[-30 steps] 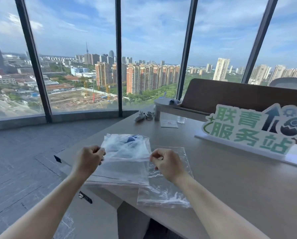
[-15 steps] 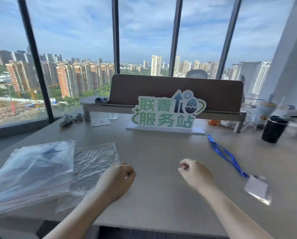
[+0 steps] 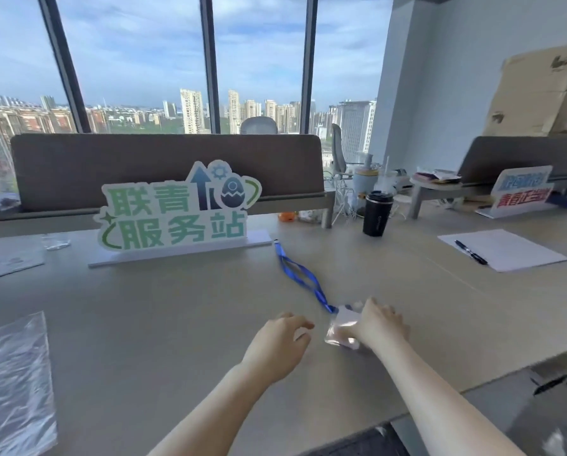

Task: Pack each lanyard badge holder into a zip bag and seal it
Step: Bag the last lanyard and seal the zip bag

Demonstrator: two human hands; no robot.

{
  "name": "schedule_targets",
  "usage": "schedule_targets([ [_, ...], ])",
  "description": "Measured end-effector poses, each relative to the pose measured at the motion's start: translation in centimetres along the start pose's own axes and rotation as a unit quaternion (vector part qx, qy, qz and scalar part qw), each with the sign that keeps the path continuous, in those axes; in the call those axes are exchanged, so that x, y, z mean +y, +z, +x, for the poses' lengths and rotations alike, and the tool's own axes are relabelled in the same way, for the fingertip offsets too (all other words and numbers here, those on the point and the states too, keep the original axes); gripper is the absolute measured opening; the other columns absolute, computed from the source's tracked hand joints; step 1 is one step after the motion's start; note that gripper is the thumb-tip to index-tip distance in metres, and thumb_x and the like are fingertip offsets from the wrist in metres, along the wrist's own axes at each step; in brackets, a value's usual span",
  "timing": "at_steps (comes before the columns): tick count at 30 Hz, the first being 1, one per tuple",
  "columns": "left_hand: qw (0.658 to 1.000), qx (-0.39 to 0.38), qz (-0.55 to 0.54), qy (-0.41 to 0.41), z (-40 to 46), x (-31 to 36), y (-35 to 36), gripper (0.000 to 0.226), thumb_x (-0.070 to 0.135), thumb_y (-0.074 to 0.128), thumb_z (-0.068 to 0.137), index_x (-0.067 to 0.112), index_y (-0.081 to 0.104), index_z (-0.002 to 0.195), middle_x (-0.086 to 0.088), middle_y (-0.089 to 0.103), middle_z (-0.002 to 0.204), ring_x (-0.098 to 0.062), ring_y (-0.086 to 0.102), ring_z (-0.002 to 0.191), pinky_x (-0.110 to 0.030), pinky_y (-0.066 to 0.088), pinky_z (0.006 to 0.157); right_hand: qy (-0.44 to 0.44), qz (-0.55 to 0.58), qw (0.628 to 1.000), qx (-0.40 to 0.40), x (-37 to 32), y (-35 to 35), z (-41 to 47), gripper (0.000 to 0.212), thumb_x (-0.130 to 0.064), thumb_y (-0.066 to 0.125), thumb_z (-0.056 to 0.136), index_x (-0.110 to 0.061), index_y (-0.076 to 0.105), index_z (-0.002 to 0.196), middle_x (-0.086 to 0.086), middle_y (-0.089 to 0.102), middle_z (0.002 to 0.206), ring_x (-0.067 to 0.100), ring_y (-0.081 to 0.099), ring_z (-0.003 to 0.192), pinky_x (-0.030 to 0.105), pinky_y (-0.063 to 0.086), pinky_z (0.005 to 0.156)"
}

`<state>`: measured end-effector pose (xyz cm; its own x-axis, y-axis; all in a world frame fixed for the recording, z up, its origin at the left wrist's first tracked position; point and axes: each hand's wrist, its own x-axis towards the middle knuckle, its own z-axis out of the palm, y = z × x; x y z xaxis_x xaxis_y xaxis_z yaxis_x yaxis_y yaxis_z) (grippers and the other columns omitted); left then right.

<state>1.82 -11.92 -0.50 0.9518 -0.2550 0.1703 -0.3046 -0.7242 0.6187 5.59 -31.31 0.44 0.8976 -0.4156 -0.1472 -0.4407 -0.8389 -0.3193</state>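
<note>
A clear badge holder [image 3: 341,328] lies on the table, its blue lanyard [image 3: 303,278] trailing away toward the sign. My right hand [image 3: 379,325] grips the holder's right side, fingers curled over its edge. Just left of the holder, my left hand [image 3: 280,343] hovers with loosely bent fingers and holds nothing. An empty clear zip bag [image 3: 12,386] lies flat at the table's near left edge.
A green and white standing sign [image 3: 177,212] stands mid-table before a brown divider [image 3: 163,166]. A black cup [image 3: 376,213] stands further right. A white sheet with a pen [image 3: 499,248] lies at the right. The table's near edge [image 3: 473,388] runs close to my right arm.
My view swung right, away from the packed bags. Both hands moved right across the table; my right hand reached the badge holder and took hold of it.
</note>
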Motion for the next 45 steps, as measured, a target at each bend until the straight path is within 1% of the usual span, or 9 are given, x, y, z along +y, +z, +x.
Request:
schedule_targets([
  [6,0.999,0.009,-0.041,-0.016,3.4,1.1,2.4,0.043,0.016,0.042,0.092,0.025,0.051,0.133,0.004,0.046,0.14,-0.019,0.048,0.123,-0.024,0.036,0.095,-0.042,0.071,0.994,-0.067,0.2,1.5,3.0,0.058,-0.036,0.076,0.051,-0.014,0.066,0.104,0.006,0.072,0.099,0.023,0.07,0.092,0.032,0.054,0.08],
  [11,0.991,0.04,-0.124,-0.015,4.8,0.9,2.4,0.046,0.03,0.039,0.098,0.029,0.036,0.144,0.008,0.042,0.143,-0.019,0.036,0.133,-0.027,0.033,0.105,-0.141,0.238,0.953,-0.123,1.6,-1.2,0.8,0.005,-0.011,0.065,0.083,-0.009,0.068,0.086,0.004,0.062,0.074,0.022,0.057,0.062,0.026,0.04,0.056],
  [14,0.937,0.009,-0.346,-0.036,4.7,1.9,1.4,0.043,0.041,0.033,0.1,0.033,0.036,0.142,0.013,0.051,0.132,-0.013,0.055,0.115,-0.013,0.045,0.078,-0.191,0.318,0.907,-0.199,2.8,-3.9,-1.1,0.01,-0.006,0.058,0.091,-0.013,0.063,0.085,0.005,0.062,0.073,0.02,0.055,0.048,0.025,0.039,0.045],
  [21,0.821,-0.027,-0.569,-0.038,3.8,4.6,-0.4,0.064,0.056,0.016,0.096,0.014,0.055,0.123,-0.014,0.067,0.084,-0.026,0.06,0.066,-0.04,0.044,0.07,-0.175,0.526,0.802,-0.222,3.2,-8.8,-3.8,0.001,-0.014,0.065,0.075,-0.014,0.064,0.074,0.008,0.053,0.058,0.016,0.043,0.034,0.019,0.03,0.031],
  [26,0.914,0.016,-0.405,0.007,1.2,6.3,-1.5,0.031,0.021,0.034,0.102,0.011,0.061,0.115,0.001,0.05,0.056,-0.016,0.042,0.051,-0.028,0.034,0.056,-0.12,0.691,0.691,-0.176,1.4,-10.6,-5.3,0.012,-0.012,0.063,0.085,-0.018,0.062,0.076,0.0,0.05,0.053,0.013,0.045,0.031,0.019,0.032,0.032],
  [30,0.978,0.02,-0.206,0.024,-1.3,7.8,-3.4,0.028,0.037,0.037,0.099,0.029,0.064,0.097,0.015,0.046,0.052,-0.004,0.04,0.049,-0.025,0.036,0.058,-0.202,0.539,0.817,0.002,-0.3,-11.9,-6.4,0.006,-0.02,0.066,0.089,-0.018,0.067,0.095,0.006,0.066,0.069,0.016,0.056,0.042,0.025,0.045,0.04],
  [34,0.998,0.002,-0.02,0.067,-3.5,8.6,-6.9,0.035,0.043,0.042,0.096,0.017,0.066,0.089,0.007,0.049,0.06,-0.007,0.037,0.048,-0.022,0.032,0.053,-0.32,0.104,0.923,0.185,-1.1,-13.7,-8.3,0.023,-0.035,0.061,0.088,-0.037,0.064,0.11,-0.006,0.067,0.086,0.024,0.064,0.083,0.033,0.05,0.07],
  [38,0.996,-0.001,0.024,0.086,-4.9,8.9,-11.2,0.023,0.039,0.053,0.091,0.026,0.07,0.085,0.008,0.064,0.071,-0.006,0.055,0.059,-0.02,0.047,0.06,-0.403,-0.045,0.914,0.001,-1.3,-15.6,-10.5,0.017,-0.036,0.062,0.087,-0.044,0.064,0.102,-0.008,0.061,0.078,0.018,0.06,0.073,0.034,0.049,0.07],
  [45,0.955,-0.001,-0.279,0.099,-6.8,7.8,-14.2,0.022,0.023,0.062,0.09,0.007,0.071,0.079,-0.004,0.056,0.06,-0.017,0.039,0.054,-0.021,0.033,0.054,-0.47,0.233,0.792,-0.311,-1.6,-15.9,-12.3,0.011,-0.015,0.072,0.086,-0.022,0.073,0.094,-0.006,0.065,0.073,0.009,0.054,0.068,0.028,0.041,0.067],
])
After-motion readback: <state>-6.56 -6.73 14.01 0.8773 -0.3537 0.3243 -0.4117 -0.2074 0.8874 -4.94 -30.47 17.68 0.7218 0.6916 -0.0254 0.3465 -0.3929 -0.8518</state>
